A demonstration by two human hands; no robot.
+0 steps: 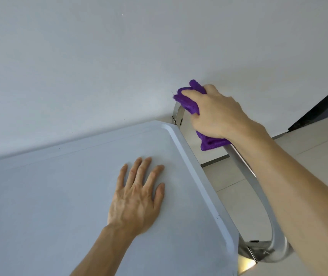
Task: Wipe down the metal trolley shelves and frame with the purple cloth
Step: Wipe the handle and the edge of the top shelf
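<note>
The purple cloth [187,99] is wrapped over the curved metal handle [258,188] at the end of the trolley's top shelf [69,176]. It is gripped by the right hand [217,114]. The left hand [137,194] is laid flat, fingers straight, on the shelf. A white wall [119,56] is seen behind the shelf.

The trolley's top shelf [75,196] is a pale, smooth tray with a raised, rounded rim. The left hand [137,198] lies flat on it, fingers spread, near the right rim. Beyond that rim the curved metal handle bar [258,188] arches over pale floor tiles [238,198], wrapped by the purple cloth [187,98] at its far end.
</note>
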